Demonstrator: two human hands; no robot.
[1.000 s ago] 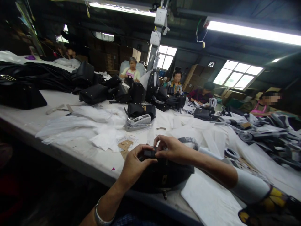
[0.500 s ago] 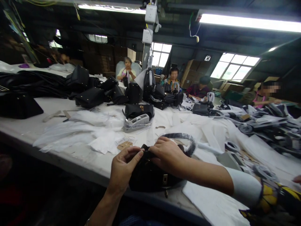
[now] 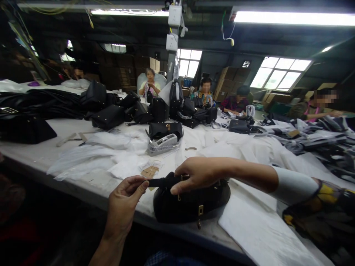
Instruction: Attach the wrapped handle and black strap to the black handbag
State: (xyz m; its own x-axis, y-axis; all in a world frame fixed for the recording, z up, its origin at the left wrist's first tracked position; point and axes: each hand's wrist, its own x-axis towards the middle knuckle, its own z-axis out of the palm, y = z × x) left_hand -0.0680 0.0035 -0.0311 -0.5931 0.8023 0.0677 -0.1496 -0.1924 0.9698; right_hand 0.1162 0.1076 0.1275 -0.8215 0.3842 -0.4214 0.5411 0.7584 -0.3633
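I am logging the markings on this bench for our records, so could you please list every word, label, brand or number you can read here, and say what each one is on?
None can be read.
The card tags beside the black bag look blank or too blurred.
The device in clear wrap shows no legible marking.
The left hand and right hand hold an unmarked strap.

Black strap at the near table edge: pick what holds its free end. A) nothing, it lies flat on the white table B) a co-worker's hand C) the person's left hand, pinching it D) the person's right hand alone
C: the left hand pinches the tip of the black strap, while the right hand rests over the small black leather handbag.
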